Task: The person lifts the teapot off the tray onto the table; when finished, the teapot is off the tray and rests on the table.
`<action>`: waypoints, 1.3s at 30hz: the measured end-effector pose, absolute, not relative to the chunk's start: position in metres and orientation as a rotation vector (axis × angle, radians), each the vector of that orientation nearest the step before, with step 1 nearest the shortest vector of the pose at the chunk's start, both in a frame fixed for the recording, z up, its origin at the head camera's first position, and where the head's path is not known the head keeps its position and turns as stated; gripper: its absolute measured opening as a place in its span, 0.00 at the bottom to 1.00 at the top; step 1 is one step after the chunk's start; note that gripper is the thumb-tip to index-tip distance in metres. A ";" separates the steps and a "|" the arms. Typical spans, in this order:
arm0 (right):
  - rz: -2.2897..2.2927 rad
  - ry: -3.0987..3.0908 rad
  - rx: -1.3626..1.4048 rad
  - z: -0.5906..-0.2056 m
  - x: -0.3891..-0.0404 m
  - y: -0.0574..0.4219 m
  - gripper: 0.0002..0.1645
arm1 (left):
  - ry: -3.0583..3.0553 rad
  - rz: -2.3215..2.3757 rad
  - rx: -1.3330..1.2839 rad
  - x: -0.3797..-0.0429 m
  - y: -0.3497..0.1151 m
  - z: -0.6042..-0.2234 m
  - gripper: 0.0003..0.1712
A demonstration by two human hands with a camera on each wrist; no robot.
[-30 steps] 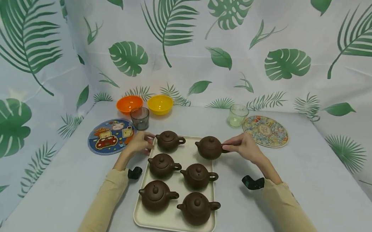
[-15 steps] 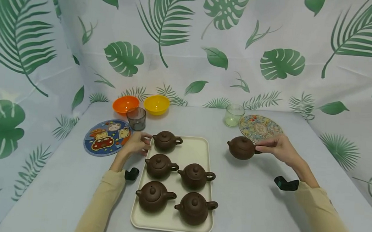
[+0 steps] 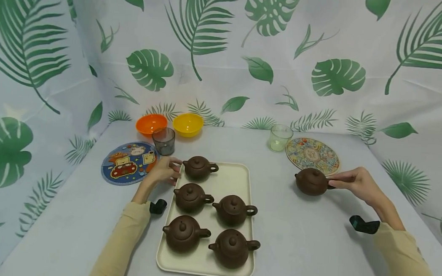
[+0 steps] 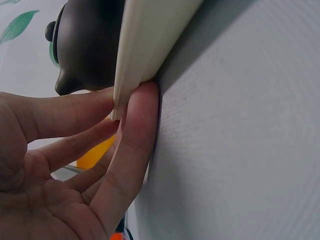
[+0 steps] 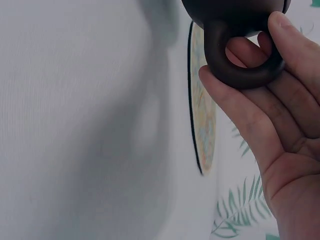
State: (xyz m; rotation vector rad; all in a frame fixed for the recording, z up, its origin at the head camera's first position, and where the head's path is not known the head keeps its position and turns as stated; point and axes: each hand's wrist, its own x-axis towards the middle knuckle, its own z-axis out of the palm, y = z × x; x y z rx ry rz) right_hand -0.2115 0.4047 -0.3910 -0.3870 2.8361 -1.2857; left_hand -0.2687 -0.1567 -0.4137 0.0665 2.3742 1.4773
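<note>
My right hand pinches the loop handle of a dark brown teapot, right of the tray and in front of the patterned round mat. In the right wrist view the teapot's shadow falls on the table beside it. My left hand grips the left rim of a cream tray, near its back corner. The left wrist view shows the tray edge between thumb and fingers, one finger tucked beneath. Several similar teapots stand on the tray, the rear-left teapot closest to my left hand.
At the back left are an orange bowl, a yellow bowl, a grey glass and a blue cartoon mat. A green glass and a floral round mat lie at the back right.
My right hand has carried the teapot from the tray's back-right corner out to the right, over the table. My left hand keeps its place at the tray rim.
</note>
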 end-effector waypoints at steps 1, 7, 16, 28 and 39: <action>-1.283 2.842 -0.374 -0.392 -0.211 0.407 0.14 | 2.370 1.479 0.074 -0.269 -0.157 -0.414 0.29; -1.234 2.869 -0.281 -0.395 -0.211 0.420 0.17 | 2.360 1.505 0.100 -0.269 -0.157 -0.415 0.29; -1.228 2.845 -0.261 -0.401 -0.211 0.426 0.18 | 2.366 1.482 0.087 -0.267 -0.157 -0.413 0.30; -1.117 2.869 -0.223 -0.395 -0.210 0.422 0.20 | 2.360 1.486 0.085 -0.267 -0.157 -0.413 0.30; -1.200 2.966 -0.235 -0.377 -0.210 0.402 0.21 | 2.357 1.484 0.070 -0.267 -0.157 -0.413 0.30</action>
